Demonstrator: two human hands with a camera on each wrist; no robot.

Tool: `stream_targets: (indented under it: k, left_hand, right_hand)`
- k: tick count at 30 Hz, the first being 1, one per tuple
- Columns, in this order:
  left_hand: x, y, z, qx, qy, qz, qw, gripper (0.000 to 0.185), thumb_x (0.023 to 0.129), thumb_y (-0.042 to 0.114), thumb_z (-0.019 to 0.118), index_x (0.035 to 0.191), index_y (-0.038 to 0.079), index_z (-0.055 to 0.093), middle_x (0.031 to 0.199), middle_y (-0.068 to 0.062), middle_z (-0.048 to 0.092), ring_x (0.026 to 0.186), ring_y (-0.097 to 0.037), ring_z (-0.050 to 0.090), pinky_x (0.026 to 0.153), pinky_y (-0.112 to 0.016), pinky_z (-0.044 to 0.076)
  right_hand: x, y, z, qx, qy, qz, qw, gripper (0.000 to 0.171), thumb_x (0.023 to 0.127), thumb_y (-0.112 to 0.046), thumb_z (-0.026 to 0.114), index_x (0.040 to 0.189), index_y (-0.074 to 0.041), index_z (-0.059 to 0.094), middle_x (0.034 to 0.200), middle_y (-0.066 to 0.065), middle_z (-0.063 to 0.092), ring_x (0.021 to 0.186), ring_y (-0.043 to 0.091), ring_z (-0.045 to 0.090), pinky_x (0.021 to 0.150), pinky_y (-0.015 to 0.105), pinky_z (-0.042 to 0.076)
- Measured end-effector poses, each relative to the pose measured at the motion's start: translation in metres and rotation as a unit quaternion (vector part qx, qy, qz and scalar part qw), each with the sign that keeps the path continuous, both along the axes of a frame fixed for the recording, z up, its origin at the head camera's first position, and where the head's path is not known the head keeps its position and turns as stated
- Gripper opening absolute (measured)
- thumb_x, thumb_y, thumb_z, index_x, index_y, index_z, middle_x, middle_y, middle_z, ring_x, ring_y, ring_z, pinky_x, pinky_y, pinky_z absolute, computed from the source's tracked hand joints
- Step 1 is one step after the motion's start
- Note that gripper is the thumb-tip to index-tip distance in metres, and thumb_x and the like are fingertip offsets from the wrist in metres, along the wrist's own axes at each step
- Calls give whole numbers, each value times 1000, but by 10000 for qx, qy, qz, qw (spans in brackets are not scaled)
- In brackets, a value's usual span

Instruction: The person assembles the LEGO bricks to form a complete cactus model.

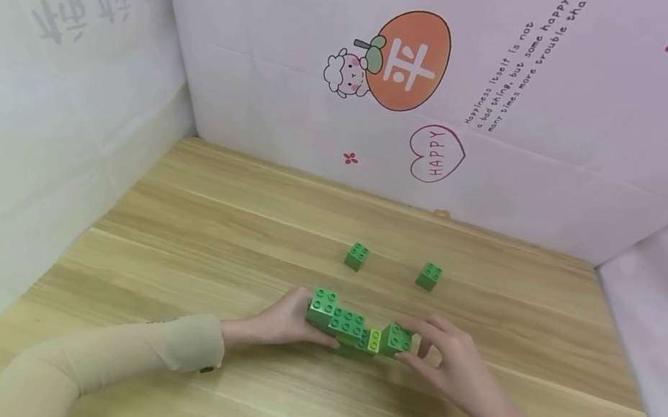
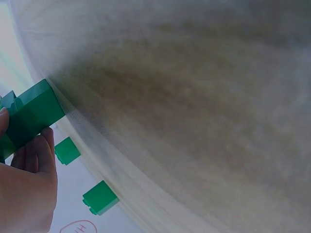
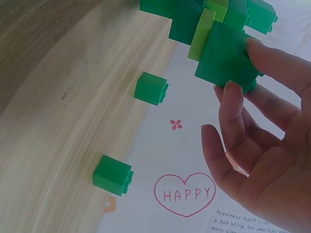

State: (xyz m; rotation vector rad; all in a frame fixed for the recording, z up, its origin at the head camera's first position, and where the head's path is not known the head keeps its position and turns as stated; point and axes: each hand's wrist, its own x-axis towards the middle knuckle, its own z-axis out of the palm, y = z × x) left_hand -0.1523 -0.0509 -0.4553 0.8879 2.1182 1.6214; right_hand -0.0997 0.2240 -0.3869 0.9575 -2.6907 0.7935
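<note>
The build (image 1: 347,321), a stepped row of green bricks with a lime piece (image 1: 374,341) near its right end, is held over the near part of the bench between the two hands; whether its underside touches the wood I cannot tell. The left hand (image 1: 284,317) is clamped on its left end, thumb along the near side and fingers behind. Just right of the lime piece, the right hand (image 1: 460,363) pinches a block (image 1: 396,341) between thumb and fingertips, studs up; whether it touches the build is unclear.

All of it looks like hard, light plastic: stiff, smooth, a little slick, unlikely to break. The weak points should be the joints, so the build is best gripped low and close to where pressure falls, the block by two opposite side walls, studs and underside left free.

Beyond, two spare blocks, one left (image 1: 356,256) and one right (image 1: 429,276), stand well apart on the bench (image 1: 205,232), before a printed sheet (image 1: 260,95).
</note>
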Motion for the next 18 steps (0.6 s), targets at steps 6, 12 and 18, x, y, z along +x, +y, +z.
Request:
stream_targets:
  k: [6, 12, 18]
  left_hand:
    - [1, 1, 1, -29, 165, 30, 9999, 43, 70, 16, 81, 111, 19, 67, 110, 4, 71, 100, -3, 66, 93, -20, 51]
    - [3, 1, 3, -86, -3, 168, 9998, 44, 68, 14, 82, 109, 21, 67, 109, 5, 71, 99, -4, 67, 93, -19, 51]
    - [3, 1, 1, -53, 32, 183, 9998, 45, 69, 13, 82, 111, 19, 67, 110, 3, 71, 100, -6, 67, 94, -20, 51]
  right_hand:
    - [0, -1, -1, -2, -4, -32, 10000, 42, 74, -14, 78, 114, -12, 65, 96, -6, 65, 66, -7, 48, 50, 10, 43]
    - [0, -3, -2, 144, -81, -164, 9997, 41, 74, -16, 77, 114, -14, 66, 94, -8, 63, 61, -4, 43, 44, 10, 37]
    - [1, -5, -2, 220, -144, -205, 9994, 41, 76, -17, 77, 115, -15, 65, 93, -8, 62, 60, -3, 43, 44, 10, 38]
